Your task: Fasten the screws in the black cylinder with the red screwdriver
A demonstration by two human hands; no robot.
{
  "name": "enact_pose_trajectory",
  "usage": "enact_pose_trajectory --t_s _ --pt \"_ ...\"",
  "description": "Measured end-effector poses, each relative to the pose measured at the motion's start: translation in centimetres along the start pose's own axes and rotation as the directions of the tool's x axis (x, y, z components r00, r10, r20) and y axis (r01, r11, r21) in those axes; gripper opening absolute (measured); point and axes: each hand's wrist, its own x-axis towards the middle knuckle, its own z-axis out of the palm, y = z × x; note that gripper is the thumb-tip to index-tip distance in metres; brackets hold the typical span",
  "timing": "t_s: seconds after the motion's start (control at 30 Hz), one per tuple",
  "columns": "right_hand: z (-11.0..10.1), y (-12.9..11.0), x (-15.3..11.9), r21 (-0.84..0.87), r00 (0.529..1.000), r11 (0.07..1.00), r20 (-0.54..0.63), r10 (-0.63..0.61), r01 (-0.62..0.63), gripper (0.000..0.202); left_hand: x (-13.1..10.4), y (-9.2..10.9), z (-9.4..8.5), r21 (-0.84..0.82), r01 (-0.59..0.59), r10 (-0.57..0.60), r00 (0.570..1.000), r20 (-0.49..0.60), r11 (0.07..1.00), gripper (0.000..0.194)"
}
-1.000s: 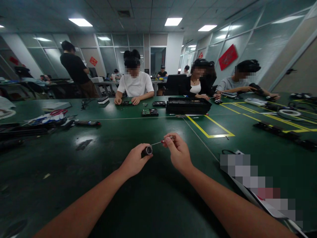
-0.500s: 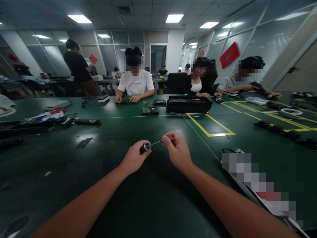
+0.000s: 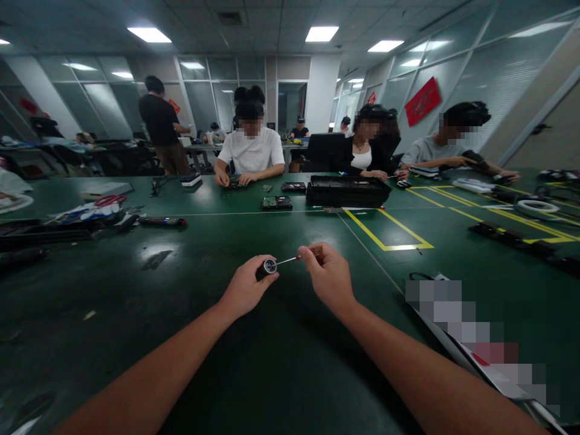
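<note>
My left hand (image 3: pixel 245 285) is wrapped round a short black cylinder (image 3: pixel 269 267), whose round silver-rimmed end faces right and toward me. My right hand (image 3: pixel 330 275) grips a screwdriver (image 3: pixel 287 260) by its handle, which the fingers partly cover. Its thin metal shaft points left, and the tip meets the open end of the cylinder. How deep the tip sits inside is too small to tell. Both hands are above the green table (image 3: pixel 254 374).
Across the table are a black tray (image 3: pixel 347 191), a circuit board device (image 3: pixel 276 203) and seated people. A black tool (image 3: pixel 162 222) and a pile of cables (image 3: pixel 97 208) lie left. At right are a pixelated sheet (image 3: pixel 475 338) and black parts (image 3: pixel 507 237).
The view has shifted slightly, moving the scene a little to the right. Both hands keep their holds, with the screwdriver still at the cylinder. The standing person in the background has turned.
</note>
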Motion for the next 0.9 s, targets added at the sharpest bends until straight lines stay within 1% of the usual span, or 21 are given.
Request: enact_pose_trajectory --t_s 0.13,0.2,0.27,0.37,0.43,0.5,0.57,0.7,0.73,0.8,0.9 --pt "-0.15 -0.04 0.02 -0.070 1.000 0.997 -0.008 -0.025 0.024 0.042 0.04 -0.15 0.05 0.039 -0.056 0.056 0.998 0.001 0.998 0.030" --pt "-0.21 -0.13 0.06 -0.102 0.999 0.994 -0.001 -0.048 0.048 0.040 0.04 -0.25 0.05 0.064 -0.083 0.083 0.996 0.010 0.994 0.030" --pt "-0.23 -0.21 0.09 -0.092 0.996 0.992 0.039 -0.081 0.084 0.032 0.02 -0.35 0.01 0.083 -0.091 0.090 0.996 0.015 0.992 0.031" --pt "-0.23 -0.24 0.11 -0.026 0.980 0.987 0.126 -0.155 0.159 0.017 -0.01 -0.47 -0.16 0.103 -0.088 0.085 0.996 0.029 0.991 0.031" --pt "-0.31 -0.27 0.10 0.003 0.964 0.979 0.171 -0.202 0.204 0.012 0.02 -0.57 -0.28 0.115 -0.082 0.079 0.996 0.034 0.990 0.031" --pt "-0.45 -0.34 0.10 -0.005 0.952 0.972 0.201 -0.230 0.236 0.010 0.11 -0.69 -0.37 0.128 -0.074 0.071 0.997 0.028 0.989 0.031" --pt "-0.56 -0.39 0.12 -0.044 0.953 0.972 0.213 -0.217 0.231 0.011 0.23 -0.78 -0.39 0.142 -0.072 0.069 0.997 0.020 0.987 0.032" --pt "-0.45 -0.14 0.27 -0.141 0.973 0.980 0.206 -0.107 0.137 0.034 0.35 -0.68 -0.33 0.160 -0.071 0.071 0.997 0.010 0.985 0.032" --pt "-0.39 -0.04 0.32 -0.152 0.976 0.980 0.197 -0.096 0.127 0.035 0.33 -0.59 -0.32 0.163 -0.071 0.070 0.997 0.012 0.984 0.032" --pt "-0.31 0.10 0.35 -0.151 0.978 0.981 0.188 -0.096 0.125 0.031 0.26 -0.43 -0.31 0.168 -0.072 0.070 0.997 0.022 0.983 0.033" --pt "-0.38 0.02 0.27 -0.122 0.967 0.982 0.229 -0.114 0.145 0.028 0.17 -0.33 -0.33 0.173 -0.073 0.067 0.997 0.040 0.982 0.033"
